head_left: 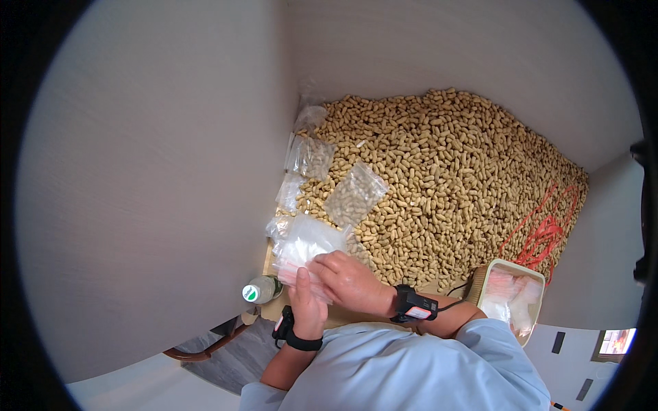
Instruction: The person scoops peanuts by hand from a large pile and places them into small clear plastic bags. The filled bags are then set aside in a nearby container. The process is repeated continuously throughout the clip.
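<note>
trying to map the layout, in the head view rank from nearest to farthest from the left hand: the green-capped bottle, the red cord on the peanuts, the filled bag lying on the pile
From the left hand:
1. Green-capped bottle, just to its left by the wall.
2. Filled bag, ahead on the peanut pile.
3. Red cord, far right on the pile's edge.

We see a stack of empty clear plastic bags (305, 246), crumpled and tilted toward eleven o'clock, at the peanut heap's seven o'clock edge.
</note>
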A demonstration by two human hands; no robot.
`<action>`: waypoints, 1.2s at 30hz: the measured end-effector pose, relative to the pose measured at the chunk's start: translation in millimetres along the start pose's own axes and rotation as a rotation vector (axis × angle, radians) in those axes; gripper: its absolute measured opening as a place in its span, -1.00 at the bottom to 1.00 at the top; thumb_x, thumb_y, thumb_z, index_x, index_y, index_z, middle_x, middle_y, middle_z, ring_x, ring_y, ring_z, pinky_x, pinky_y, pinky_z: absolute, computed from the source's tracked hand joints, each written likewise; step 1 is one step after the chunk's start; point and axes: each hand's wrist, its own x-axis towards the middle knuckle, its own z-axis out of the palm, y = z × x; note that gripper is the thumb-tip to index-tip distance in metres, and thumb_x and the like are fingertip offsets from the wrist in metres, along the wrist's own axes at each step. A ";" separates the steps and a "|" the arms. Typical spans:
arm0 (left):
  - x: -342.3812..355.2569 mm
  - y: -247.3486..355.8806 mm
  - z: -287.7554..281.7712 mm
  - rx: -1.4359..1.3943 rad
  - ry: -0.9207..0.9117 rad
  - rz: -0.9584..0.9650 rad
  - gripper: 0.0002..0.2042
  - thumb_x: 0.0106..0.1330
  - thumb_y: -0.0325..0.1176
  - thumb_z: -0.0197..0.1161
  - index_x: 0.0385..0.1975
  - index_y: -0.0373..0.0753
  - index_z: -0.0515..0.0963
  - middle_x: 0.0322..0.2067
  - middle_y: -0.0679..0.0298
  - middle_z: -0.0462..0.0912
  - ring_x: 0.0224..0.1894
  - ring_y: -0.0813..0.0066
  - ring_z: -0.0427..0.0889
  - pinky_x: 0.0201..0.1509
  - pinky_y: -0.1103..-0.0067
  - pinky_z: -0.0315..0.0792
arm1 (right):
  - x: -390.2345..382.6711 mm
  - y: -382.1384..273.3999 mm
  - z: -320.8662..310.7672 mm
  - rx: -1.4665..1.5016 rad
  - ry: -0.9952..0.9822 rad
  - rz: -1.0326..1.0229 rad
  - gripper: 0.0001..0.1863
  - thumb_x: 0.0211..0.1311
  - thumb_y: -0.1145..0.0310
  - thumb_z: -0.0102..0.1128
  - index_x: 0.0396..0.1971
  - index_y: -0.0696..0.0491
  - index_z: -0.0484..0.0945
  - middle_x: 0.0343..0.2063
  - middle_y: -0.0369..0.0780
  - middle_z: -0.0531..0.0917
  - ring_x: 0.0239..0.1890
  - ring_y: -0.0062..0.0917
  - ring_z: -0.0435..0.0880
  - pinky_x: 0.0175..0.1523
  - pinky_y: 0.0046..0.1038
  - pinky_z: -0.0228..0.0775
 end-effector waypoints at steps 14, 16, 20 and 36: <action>-4.8 15.1 -7.0 0.048 0.131 0.020 -0.58 0.22 -0.64 0.05 0.11 -0.39 0.26 0.04 0.18 0.42 0.06 0.40 0.43 0.17 0.48 0.30 | 48.0 173.6 -52.6 -0.690 0.301 0.284 -0.76 -0.14 0.33 0.35 -0.47 0.07 0.48 -0.44 -0.18 0.51 -0.30 -0.28 0.49 -0.21 -0.28 0.32; -5.4 17.6 -8.7 0.054 0.116 0.045 -0.58 0.21 -0.64 0.05 0.11 -0.39 0.26 0.03 0.17 0.42 0.06 0.40 0.43 0.16 0.48 0.30 | 50.1 168.1 -52.7 -0.525 0.332 0.309 -0.79 -0.11 0.37 0.31 -0.52 0.08 0.45 -0.50 -0.18 0.51 -0.37 -0.28 0.50 -0.27 -0.28 0.32; -2.6 17.5 -9.9 0.045 0.146 0.051 -0.58 0.20 -0.65 0.05 0.11 -0.39 0.28 0.02 0.17 0.44 0.05 0.40 0.44 0.15 0.48 0.32 | 52.0 151.4 -59.0 -0.258 0.386 0.379 -0.81 -0.08 0.38 0.25 -0.59 0.11 0.41 -0.54 -0.13 0.48 -0.43 -0.22 0.49 -0.33 -0.25 0.32; -1.6 16.0 1.6 0.084 0.063 0.038 -0.59 0.24 -0.61 0.04 0.12 -0.38 0.26 0.02 0.18 0.43 0.03 0.40 0.46 0.13 0.47 0.35 | 38.5 95.1 -64.4 0.006 0.302 0.191 -0.87 -0.07 0.55 0.16 -0.48 0.13 0.41 -0.56 -0.13 0.45 -0.47 -0.22 0.47 -0.40 -0.31 0.34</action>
